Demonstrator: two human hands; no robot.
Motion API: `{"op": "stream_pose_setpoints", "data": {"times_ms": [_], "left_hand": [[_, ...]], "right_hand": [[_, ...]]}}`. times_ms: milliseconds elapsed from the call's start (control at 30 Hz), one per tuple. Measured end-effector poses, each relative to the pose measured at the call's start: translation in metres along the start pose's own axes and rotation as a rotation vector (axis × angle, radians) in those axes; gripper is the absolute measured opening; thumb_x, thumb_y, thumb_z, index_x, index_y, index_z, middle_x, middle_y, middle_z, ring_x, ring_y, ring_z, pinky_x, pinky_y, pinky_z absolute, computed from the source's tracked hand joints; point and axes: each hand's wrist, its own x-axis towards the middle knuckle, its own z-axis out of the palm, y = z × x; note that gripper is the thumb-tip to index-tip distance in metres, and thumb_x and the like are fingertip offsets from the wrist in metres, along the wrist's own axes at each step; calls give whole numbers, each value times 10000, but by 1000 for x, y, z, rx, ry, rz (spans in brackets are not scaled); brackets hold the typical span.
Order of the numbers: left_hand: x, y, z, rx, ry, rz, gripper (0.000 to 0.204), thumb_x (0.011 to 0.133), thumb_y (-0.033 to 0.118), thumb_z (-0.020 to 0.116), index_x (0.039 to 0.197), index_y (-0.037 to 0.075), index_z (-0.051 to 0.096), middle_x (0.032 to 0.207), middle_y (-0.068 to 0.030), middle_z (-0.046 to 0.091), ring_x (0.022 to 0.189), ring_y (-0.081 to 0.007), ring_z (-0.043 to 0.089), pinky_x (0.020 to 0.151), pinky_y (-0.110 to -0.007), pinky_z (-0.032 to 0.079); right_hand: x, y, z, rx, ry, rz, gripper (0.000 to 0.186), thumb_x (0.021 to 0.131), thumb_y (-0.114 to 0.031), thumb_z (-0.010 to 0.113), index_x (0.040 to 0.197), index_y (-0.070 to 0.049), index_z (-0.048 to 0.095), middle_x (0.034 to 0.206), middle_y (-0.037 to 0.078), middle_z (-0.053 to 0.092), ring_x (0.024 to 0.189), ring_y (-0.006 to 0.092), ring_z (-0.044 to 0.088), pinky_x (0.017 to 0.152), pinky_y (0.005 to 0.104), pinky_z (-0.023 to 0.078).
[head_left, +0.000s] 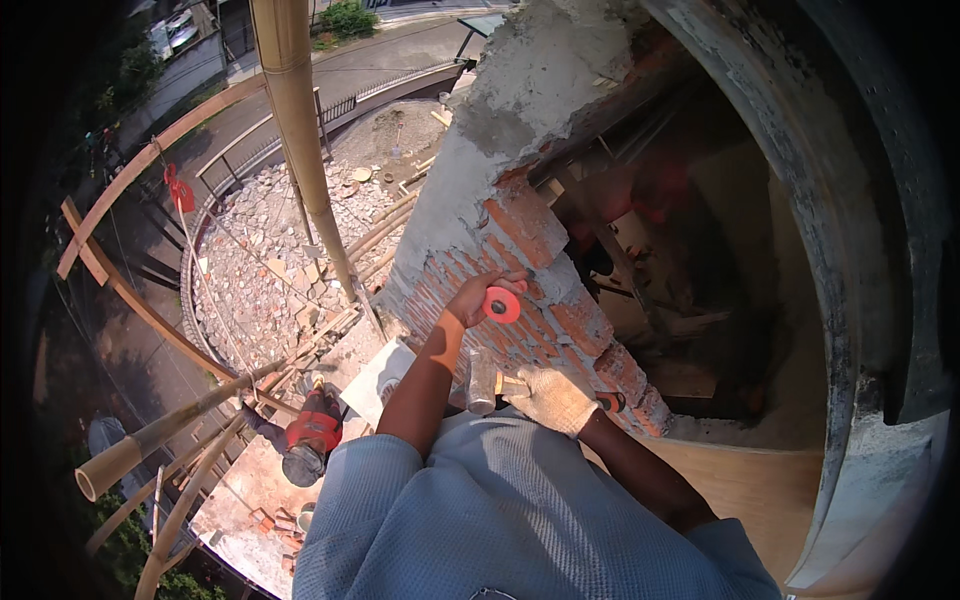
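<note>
Here, knit-gloved right grip (553, 399) around stubby metal hammer (482, 382), near ragged brickwork (583, 326).

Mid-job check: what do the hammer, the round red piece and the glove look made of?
Hammer: probably steel head, its surface grey and scuffed; tan handle, likely wood. Round red piece: plastic or rubber, judging by its even colour. Glove: matte knitted yarn, perhaps cotton; the coarse weave shows.

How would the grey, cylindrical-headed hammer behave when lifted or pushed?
The hammer probably feels heavy for its size, given its thick, seemingly metal head. Its wood-coloured handle suggests stiffness. Its rounded head might roll.
</note>
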Motion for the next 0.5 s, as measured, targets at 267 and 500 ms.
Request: {"op": "stream_pose_setpoints", "data": {"times_ms": [267, 500], "left_hand": [[-4, -2, 0, 80, -58, 4, 517, 1074, 229, 286, 1062, -142, 645, 1367, -150, 568, 1110, -206, 621, 979, -292, 496], [-4, -1, 5, 115, -43, -3, 523, 1074, 251, 305, 1050, -130, 663, 1401, -153, 535, 1169, -216, 593, 993, -307, 485]], "right_hand": [[27, 0, 18, -73, 50, 193, 334, 880, -349, 647, 952, -23, 624, 756, 205, 659, 677, 350, 675, 585, 448, 525], [13, -20, 12, -47, 173, -138, 386, 841, -427, 691, 936, -65, 596, 716, 139, 662, 653, 326, 673, 564, 417, 523]]}}
